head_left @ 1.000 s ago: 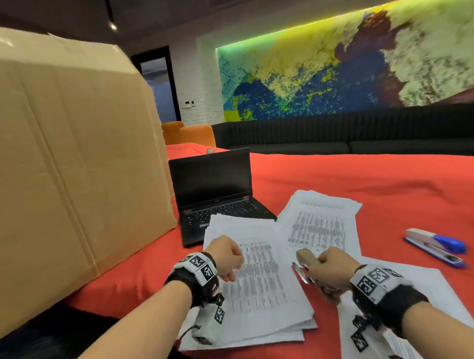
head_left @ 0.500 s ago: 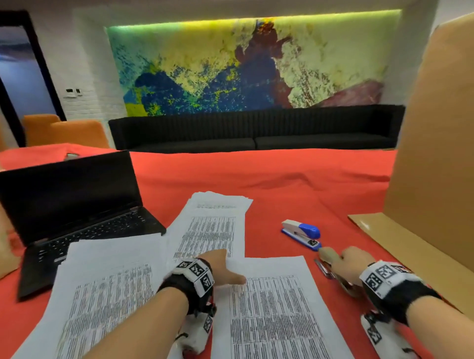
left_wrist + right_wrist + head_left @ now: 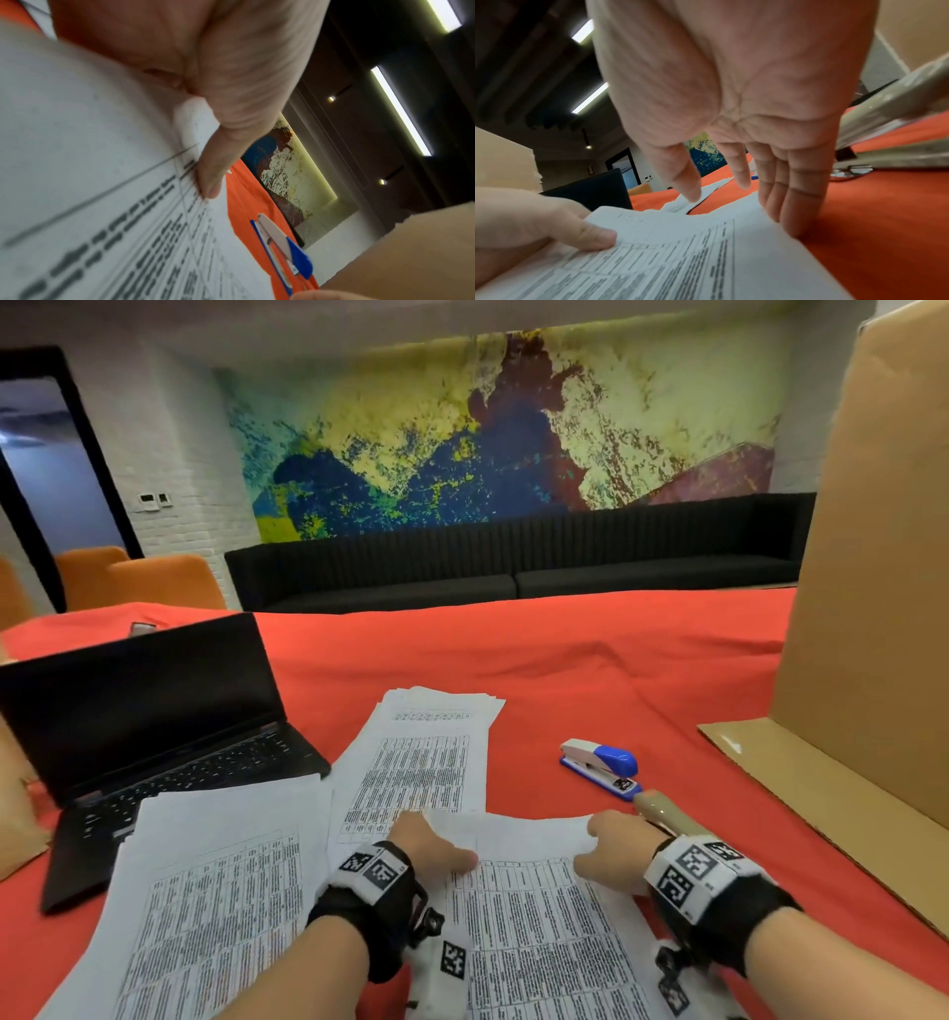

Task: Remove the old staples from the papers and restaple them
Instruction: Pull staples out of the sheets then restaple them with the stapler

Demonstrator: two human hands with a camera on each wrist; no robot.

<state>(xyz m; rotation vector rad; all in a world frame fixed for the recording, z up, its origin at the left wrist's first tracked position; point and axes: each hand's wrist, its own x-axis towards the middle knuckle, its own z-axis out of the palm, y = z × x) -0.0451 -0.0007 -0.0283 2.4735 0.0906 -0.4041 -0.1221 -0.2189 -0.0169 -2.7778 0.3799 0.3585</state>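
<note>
Three stacks of printed papers lie on the red tablecloth (image 3: 590,660): a left stack (image 3: 205,891), a middle stack (image 3: 426,762) and a front stack (image 3: 539,932). My left hand (image 3: 436,852) pinches the front stack's top left corner, thumb (image 3: 210,174) on top; the corner curls up in the right wrist view. My right hand (image 3: 611,845) is open, its straight fingertips (image 3: 788,219) resting at the stack's right edge. The beige staple remover (image 3: 667,814) lies on the cloth beside that wrist. A blue and white stapler (image 3: 601,765) sits just beyond it.
An open black laptop (image 3: 154,726) stands at the left, touching the left stack. A tall cardboard box (image 3: 873,608) walls the right side, its flap (image 3: 821,803) lying flat near the staple remover. Bare red cloth stretches behind the papers.
The view swung right from the left stack to the front one. My left hand moved to the front stack's corner. My right hand let go of the staple remover and came onto the stack.
</note>
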